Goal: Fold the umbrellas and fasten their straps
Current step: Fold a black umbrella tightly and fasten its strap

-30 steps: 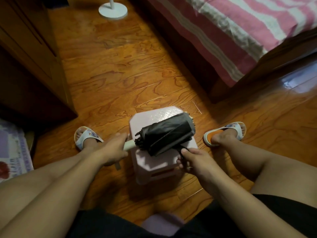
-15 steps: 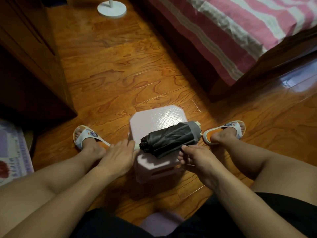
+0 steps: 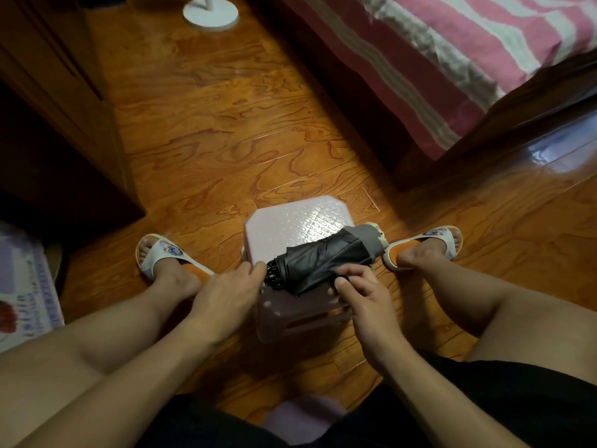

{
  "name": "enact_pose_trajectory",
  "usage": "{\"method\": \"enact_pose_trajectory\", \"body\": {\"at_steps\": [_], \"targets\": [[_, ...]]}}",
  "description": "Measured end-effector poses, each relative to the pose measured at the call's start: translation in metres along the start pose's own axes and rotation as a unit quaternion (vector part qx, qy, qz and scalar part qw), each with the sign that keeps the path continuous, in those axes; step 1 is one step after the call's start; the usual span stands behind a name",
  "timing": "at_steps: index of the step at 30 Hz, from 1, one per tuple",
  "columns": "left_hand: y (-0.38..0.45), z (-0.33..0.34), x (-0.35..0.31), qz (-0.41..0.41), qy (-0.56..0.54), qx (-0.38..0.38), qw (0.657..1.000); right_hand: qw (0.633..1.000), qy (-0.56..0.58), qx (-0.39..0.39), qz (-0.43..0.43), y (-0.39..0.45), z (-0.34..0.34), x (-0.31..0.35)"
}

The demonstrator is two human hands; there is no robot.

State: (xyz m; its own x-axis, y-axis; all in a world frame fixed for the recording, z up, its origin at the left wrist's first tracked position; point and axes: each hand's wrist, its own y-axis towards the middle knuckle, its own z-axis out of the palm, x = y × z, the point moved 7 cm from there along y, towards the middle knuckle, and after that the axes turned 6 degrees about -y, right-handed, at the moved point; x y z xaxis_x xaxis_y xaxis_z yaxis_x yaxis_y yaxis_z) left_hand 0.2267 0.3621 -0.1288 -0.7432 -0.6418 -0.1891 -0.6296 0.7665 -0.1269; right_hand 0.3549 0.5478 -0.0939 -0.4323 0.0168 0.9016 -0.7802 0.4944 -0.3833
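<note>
The hands are both working at the black umbrella (image 3: 323,265), which is lying across the near right part of the pink stool (image 3: 290,221). The left hand (image 3: 226,294) is closing over the handle end, at the stool's near left edge; the handle itself is hidden under the palm, so a full grip is judged likely but is not confirmed. The right hand (image 3: 361,294) is pinching the dark fabric at the umbrella's near side, thumb and fingertips pressing on the cloth; whether a strap is between them cannot be told.

Condition of the umbrella: it is collapsed and rolled into a short bundle, its rib tips clustering at the end toward the left hand, its grey cap end overhanging the stool's right edge, close to the right slipper (image 3: 423,245).

Handling assessment, as judgement: the bundle is looking light. The canopy cloth is thin, soft and probably slick, so it is tending to spring loose unless pressed. The shaft and ribs are stiff; the rib tips are the fragile part. The handle is offering the firm hold, while the rolled fabric at mid-length is the place for the wrapping hand.
</note>
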Motion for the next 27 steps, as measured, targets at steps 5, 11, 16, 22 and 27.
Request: {"method": "enact_pose_trajectory", "body": {"at_steps": [5,11,16,22,27], "targets": [[0.000,-0.007,-0.001,0.032,-0.005,-0.039,0.999,0.998,-0.036,0.048,-0.029,0.012,-0.005,0.008],[-0.006,0.005,0.001,0.055,-0.085,0.043,0.994,0.991,-0.110,0.066,-0.024,0.029,-0.021,0.007],[-0.001,0.019,0.012,-0.009,-0.208,0.113,0.971,0.937,-0.294,0.106,-0.154,0.029,-0.030,0.012],[0.005,0.036,0.029,-0.093,-0.205,0.203,0.953,0.844,-0.420,0.079,-0.322,0.024,-0.034,0.034],[0.008,-0.003,0.002,0.064,0.055,-0.026,0.996,0.750,-0.484,0.143,-0.426,0.016,-0.009,0.052]]}}
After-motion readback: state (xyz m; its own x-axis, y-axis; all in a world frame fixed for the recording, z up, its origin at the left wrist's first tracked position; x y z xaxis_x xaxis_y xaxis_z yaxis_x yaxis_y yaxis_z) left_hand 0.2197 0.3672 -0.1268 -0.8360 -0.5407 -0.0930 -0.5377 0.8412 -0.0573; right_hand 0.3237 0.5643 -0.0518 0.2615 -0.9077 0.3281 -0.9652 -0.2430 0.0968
